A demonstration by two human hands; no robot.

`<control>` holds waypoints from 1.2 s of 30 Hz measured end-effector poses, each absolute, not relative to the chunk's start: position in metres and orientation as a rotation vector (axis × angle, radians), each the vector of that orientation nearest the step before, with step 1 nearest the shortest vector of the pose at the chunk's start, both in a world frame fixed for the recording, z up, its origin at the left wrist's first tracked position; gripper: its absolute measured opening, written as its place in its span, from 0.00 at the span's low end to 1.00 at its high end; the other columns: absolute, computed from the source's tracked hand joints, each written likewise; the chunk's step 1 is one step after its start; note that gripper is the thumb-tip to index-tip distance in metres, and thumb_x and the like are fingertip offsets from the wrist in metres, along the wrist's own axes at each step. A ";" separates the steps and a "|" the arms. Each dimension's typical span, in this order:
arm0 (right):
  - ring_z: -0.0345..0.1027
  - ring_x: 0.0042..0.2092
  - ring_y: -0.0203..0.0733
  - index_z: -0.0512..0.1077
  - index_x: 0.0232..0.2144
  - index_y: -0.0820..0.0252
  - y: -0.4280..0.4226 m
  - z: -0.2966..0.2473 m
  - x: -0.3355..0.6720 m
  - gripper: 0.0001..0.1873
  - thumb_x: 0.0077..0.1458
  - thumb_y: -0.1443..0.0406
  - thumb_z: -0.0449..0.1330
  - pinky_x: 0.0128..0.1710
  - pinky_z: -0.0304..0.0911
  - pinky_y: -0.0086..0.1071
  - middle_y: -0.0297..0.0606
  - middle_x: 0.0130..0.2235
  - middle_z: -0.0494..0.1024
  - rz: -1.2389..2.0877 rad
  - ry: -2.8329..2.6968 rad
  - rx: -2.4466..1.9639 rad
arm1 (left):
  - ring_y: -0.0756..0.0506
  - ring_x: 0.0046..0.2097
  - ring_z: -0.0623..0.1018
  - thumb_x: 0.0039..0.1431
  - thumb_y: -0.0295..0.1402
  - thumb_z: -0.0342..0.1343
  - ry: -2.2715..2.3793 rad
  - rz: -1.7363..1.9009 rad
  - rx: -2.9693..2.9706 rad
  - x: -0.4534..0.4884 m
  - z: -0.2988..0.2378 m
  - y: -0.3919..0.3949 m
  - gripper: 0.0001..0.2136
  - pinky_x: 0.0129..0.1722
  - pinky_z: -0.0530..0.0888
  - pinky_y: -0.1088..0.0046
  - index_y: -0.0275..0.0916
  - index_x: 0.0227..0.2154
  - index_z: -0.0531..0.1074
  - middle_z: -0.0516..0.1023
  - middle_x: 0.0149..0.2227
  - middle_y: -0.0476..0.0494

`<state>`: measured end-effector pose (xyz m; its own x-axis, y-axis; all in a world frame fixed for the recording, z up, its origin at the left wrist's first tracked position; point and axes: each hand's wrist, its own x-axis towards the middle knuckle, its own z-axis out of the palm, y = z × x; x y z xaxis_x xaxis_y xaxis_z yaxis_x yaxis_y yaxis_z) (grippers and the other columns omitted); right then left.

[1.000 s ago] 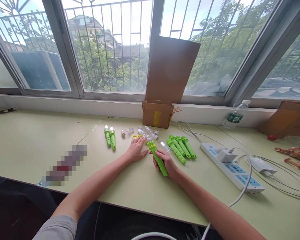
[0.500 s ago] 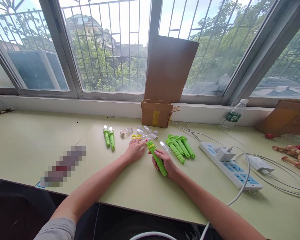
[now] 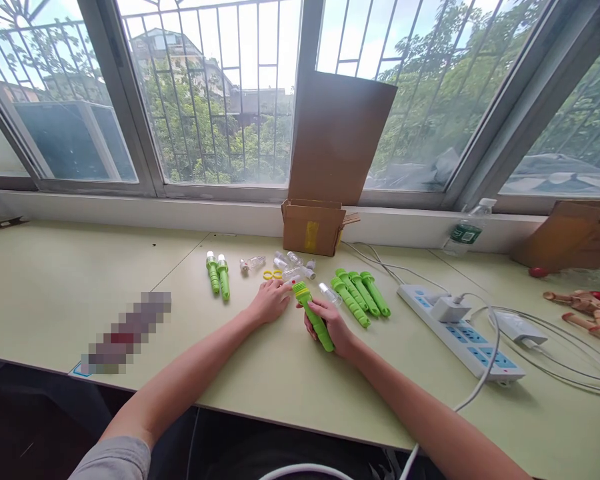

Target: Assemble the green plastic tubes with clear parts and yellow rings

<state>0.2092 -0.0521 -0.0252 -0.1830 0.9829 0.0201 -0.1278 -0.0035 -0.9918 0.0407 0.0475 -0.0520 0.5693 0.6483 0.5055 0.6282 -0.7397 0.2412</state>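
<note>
Your right hand (image 3: 336, 327) is wrapped round a green tube (image 3: 320, 329), no top on yet; can't tell if your left hand (image 3: 270, 301) is pinching anything. Two topped tubes (image 3: 223, 280) look done, four bare tubes (image 3: 351, 305) to go.

The held tube (image 3: 321, 328) is bright green, banded yellow; the rings (image 3: 273, 274) yellow; the desk (image 3: 240, 380) pale yellow-green; the box (image 3: 295, 232) by its back edge brown with yellow tape (image 3: 311, 236).

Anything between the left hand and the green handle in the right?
No large obstacle visible: just a red spot, too small to identify, between the left hand and the ribbed end of the green handle.
</note>
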 end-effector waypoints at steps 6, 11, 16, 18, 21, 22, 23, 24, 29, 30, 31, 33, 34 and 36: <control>0.56 0.16 0.33 0.69 0.39 0.62 -0.053 -0.024 0.209 0.18 0.52 0.54 0.54 0.15 0.51 0.26 0.30 0.17 0.68 1.399 -1.249 -1.009 | 0.43 0.45 0.71 0.56 0.32 0.53 1.074 0.910 2.742 0.040 -0.052 0.050 0.08 0.45 0.71 0.63 0.44 0.40 0.71 0.70 0.42 0.42; 0.56 0.16 0.33 0.69 0.39 0.62 -0.053 -0.022 0.208 0.19 0.52 0.54 0.54 0.15 0.51 0.26 0.30 0.17 0.68 1.403 -1.243 -1.016 | 0.43 0.44 0.71 0.56 0.29 0.52 1.046 0.968 2.720 0.040 -0.050 0.049 0.10 0.45 0.70 0.64 0.44 0.41 0.71 0.71 0.40 0.43; 0.56 0.16 0.33 0.69 0.39 0.63 -0.053 -0.022 0.208 0.19 0.52 0.54 0.54 0.15 0.51 0.26 0.30 0.17 0.68 1.409 -1.249 -1.012 | 0.43 0.44 0.70 0.56 0.24 0.50 1.023 1.020 2.726 0.039 -0.049 0.048 0.14 0.44 0.70 0.63 0.44 0.45 0.69 0.71 0.41 0.43; 0.56 0.16 0.33 0.69 0.40 0.63 -0.053 -0.022 0.208 0.19 0.52 0.54 0.54 0.15 0.51 0.26 0.30 0.17 0.67 1.412 -1.250 -1.008 | 0.43 0.44 0.70 0.57 0.24 0.50 1.015 1.051 2.727 0.038 -0.049 0.048 0.15 0.45 0.70 0.63 0.43 0.45 0.69 0.71 0.41 0.42; 0.56 0.16 0.33 0.69 0.39 0.63 -0.054 -0.021 0.208 0.19 0.52 0.54 0.54 0.15 0.51 0.26 0.30 0.17 0.67 1.414 -1.248 -1.012 | 0.43 0.45 0.70 0.57 0.24 0.50 1.009 1.098 2.712 0.038 -0.049 0.049 0.14 0.45 0.70 0.62 0.44 0.45 0.69 0.71 0.40 0.43; 0.56 0.16 0.33 0.69 0.39 0.63 -0.054 -0.021 0.208 0.19 0.52 0.54 0.54 0.15 0.51 0.26 0.30 0.17 0.67 1.413 -1.247 -1.015 | 0.43 0.45 0.70 0.57 0.24 0.50 1.011 1.113 2.704 0.037 -0.049 0.050 0.14 0.46 0.70 0.62 0.44 0.44 0.69 0.72 0.40 0.43; 0.56 0.16 0.33 0.69 0.39 0.63 -0.054 -0.021 0.208 0.19 0.52 0.54 0.54 0.15 0.51 0.26 0.30 0.17 0.67 1.411 -1.246 -1.017 | 0.43 0.45 0.70 0.58 0.24 0.50 1.013 1.127 2.694 0.037 -0.049 0.050 0.13 0.46 0.70 0.62 0.44 0.44 0.69 0.72 0.41 0.43; 0.56 0.17 0.33 0.69 0.39 0.63 -0.054 -0.021 0.208 0.19 0.52 0.54 0.54 0.15 0.51 0.26 0.30 0.17 0.67 1.411 -1.245 -1.018 | 0.44 0.45 0.70 0.58 0.24 0.49 1.015 1.141 2.685 0.037 -0.049 0.050 0.13 0.46 0.70 0.61 0.44 0.44 0.69 0.72 0.41 0.44; 0.57 0.17 0.33 0.69 0.39 0.62 -0.053 -0.022 0.209 0.19 0.52 0.54 0.54 0.16 0.52 0.26 0.30 0.17 0.68 1.418 -1.237 -1.021 | 0.44 0.44 0.71 0.61 0.27 0.48 1.027 1.209 2.637 0.036 -0.047 0.048 0.12 0.45 0.71 0.62 0.43 0.46 0.68 0.73 0.41 0.44; 0.57 0.17 0.33 0.69 0.39 0.62 -0.053 -0.023 0.209 0.19 0.52 0.54 0.54 0.16 0.52 0.26 0.30 0.18 0.68 1.417 -1.238 -1.020 | 0.44 0.44 0.71 0.61 0.28 0.48 1.027 1.218 2.626 0.036 -0.047 0.048 0.11 0.45 0.71 0.63 0.42 0.46 0.68 0.73 0.41 0.44; 0.57 0.17 0.33 0.68 0.39 0.62 -0.052 -0.023 0.209 0.19 0.53 0.54 0.54 0.16 0.52 0.26 0.30 0.18 0.68 1.413 -1.241 -1.018 | 0.44 0.43 0.71 0.62 0.29 0.47 1.028 1.229 2.612 0.035 -0.046 0.047 0.11 0.45 0.71 0.63 0.42 0.46 0.68 0.74 0.41 0.44; 0.56 0.17 0.33 0.68 0.39 0.61 -0.052 -0.023 0.210 0.18 0.53 0.53 0.54 0.15 0.52 0.26 0.30 0.18 0.68 1.387 -1.253 -1.014 | 0.45 0.43 0.72 0.63 0.30 0.46 1.026 1.258 2.579 0.035 -0.046 0.047 0.10 0.45 0.71 0.64 0.41 0.45 0.67 0.74 0.42 0.43; 0.56 0.17 0.33 0.68 0.39 0.61 -0.052 -0.023 0.210 0.18 0.53 0.53 0.54 0.15 0.52 0.26 0.30 0.19 0.68 1.363 -1.259 -1.015 | 0.45 0.44 0.72 0.63 0.31 0.46 1.027 1.276 2.560 0.034 -0.045 0.047 0.10 0.44 0.71 0.65 0.40 0.45 0.67 0.74 0.42 0.43; 0.56 0.18 0.33 0.67 0.38 0.59 -0.051 -0.024 0.211 0.17 0.54 0.53 0.54 0.16 0.53 0.26 0.31 0.20 0.68 1.279 -1.274 -1.024 | 0.45 0.44 0.72 0.64 0.31 0.46 1.041 1.319 2.514 0.033 -0.044 0.047 0.10 0.44 0.71 0.65 0.40 0.45 0.67 0.75 0.42 0.43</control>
